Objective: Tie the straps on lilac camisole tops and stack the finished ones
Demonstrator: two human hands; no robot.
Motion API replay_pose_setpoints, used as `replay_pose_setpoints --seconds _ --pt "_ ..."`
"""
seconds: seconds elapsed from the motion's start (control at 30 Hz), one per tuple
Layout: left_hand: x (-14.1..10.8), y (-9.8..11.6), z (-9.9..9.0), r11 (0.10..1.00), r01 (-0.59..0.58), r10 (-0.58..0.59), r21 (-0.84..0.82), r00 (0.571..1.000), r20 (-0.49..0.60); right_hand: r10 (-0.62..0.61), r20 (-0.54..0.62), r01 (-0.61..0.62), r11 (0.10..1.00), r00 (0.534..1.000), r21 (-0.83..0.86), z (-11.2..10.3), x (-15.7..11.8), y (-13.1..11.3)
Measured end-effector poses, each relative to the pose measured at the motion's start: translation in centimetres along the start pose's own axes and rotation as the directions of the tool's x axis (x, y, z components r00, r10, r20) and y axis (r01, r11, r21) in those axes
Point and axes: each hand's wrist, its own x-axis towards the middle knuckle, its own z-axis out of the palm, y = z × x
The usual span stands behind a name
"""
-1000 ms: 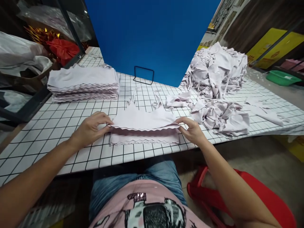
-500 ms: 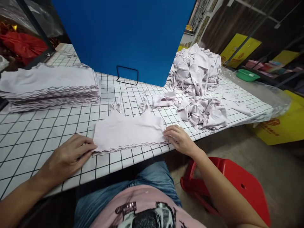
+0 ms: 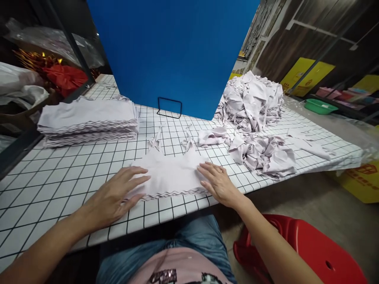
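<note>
A pale camisole-like garment point(image 3: 173, 175) lies flat near the table's front edge, its straps pointing away from me and its wavy hem towards me. My left hand point(image 3: 118, 193) is over its left end with the fingers spread. My right hand point(image 3: 217, 181) rests on its right end, fingers apart as well. Left of the garment and farther back stands a neat stack of similar pale pieces point(image 3: 89, 118). To the right lie crumpled pale garments point(image 3: 263, 154), with a large heap of them point(image 3: 251, 98) behind.
A blue board point(image 3: 174, 51) with a black wire loop point(image 3: 169, 107) stands at the back of the grid-patterned table point(image 3: 74, 169). A red stool point(image 3: 319, 248) is at the lower right. Farther right are a green basin point(image 3: 320, 106) and yellow boxes.
My fingers have moved from the garment's side edges inward onto its two ends and spread out. The whole view has shifted, showing more of the left side.
</note>
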Motion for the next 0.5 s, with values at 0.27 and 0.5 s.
replay_pose_setpoints --seconds 0.27,0.5 --pt "5.8 1.7 1.7 0.998 -0.006 0.001 0.062 0.998 0.067 0.216 -0.149 -0.166 0.942 0.965 0.291 -1.0 3.8 2.4" --pt "17.6 4.3 9.4 0.986 -0.074 0.058 0.148 0.992 0.111 0.513 0.135 -0.524 0.768 0.847 0.369 -0.5 14.9 5.2"
